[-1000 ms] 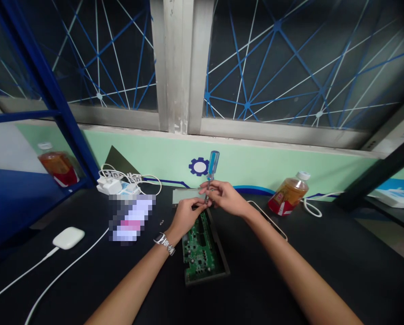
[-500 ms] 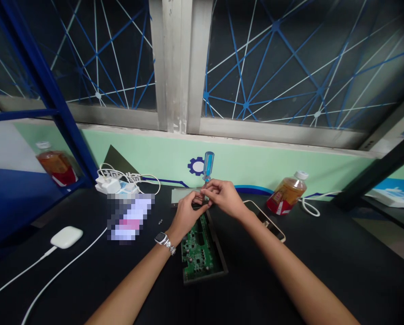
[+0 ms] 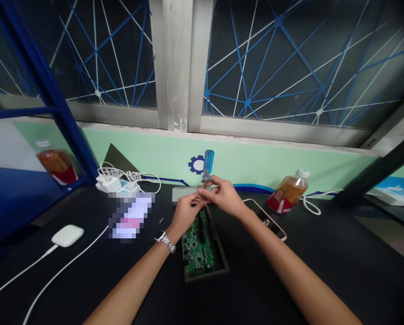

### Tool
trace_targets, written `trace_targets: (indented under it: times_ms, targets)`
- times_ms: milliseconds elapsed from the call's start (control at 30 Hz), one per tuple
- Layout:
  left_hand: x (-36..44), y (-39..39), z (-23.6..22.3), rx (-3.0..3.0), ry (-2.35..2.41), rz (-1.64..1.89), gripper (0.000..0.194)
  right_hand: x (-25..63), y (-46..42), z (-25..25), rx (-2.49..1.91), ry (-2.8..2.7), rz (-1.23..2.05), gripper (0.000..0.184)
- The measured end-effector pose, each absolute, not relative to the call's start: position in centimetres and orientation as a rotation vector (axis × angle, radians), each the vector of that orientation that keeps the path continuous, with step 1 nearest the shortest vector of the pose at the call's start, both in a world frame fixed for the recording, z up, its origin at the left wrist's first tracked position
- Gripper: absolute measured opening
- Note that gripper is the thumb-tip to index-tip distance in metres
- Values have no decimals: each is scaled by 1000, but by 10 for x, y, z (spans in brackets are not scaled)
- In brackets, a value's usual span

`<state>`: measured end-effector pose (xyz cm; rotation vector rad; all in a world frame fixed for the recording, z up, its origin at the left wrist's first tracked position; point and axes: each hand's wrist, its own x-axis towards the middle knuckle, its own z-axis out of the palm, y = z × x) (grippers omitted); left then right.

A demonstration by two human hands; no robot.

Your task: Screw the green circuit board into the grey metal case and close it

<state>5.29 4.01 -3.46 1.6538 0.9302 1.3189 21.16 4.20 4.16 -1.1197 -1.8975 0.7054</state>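
My right hand (image 3: 223, 197) pinches the metal shaft of a screwdriver with a translucent blue handle (image 3: 208, 164), which stands almost upright. My left hand (image 3: 185, 212) sits just beside it, its fingertips meeting the right fingers near the lower shaft. Whether those fingers hold anything is hidden. Below both hands lies a green circuit board (image 3: 199, 248) in a dark casing tray (image 3: 218, 248). A pale metal plate (image 3: 185, 194) lies behind the hands, and a tiny screw (image 3: 161, 220) rests left of the board.
A smartphone (image 3: 266, 219) lies right of my right hand, near a bottle of amber drink (image 3: 288, 192). To the left are a pixelated object (image 3: 130, 216), a white charger with cables (image 3: 112, 184), and a white earbud case (image 3: 67, 235) on a cable.
The screwdriver has gone from leaning right to nearly upright. My hands have drawn slightly closer together, and the view has shifted a little.
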Motion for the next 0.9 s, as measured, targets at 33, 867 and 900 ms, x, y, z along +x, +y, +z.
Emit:
trace_targets:
  times_ms: [33, 867, 900]
  targets:
    - [52, 40, -34, 1653, 912, 1302, 18, 213, 42, 44, -1087, -1919, 792, 34]
    - [55, 28, -19, 1859, 1106, 1393, 20, 212, 42, 42, -1092, -1845, 836, 20]
    - [55, 28, -20, 1842, 1103, 1391, 20, 212, 42, 40, -1113, -1841, 799, 20]
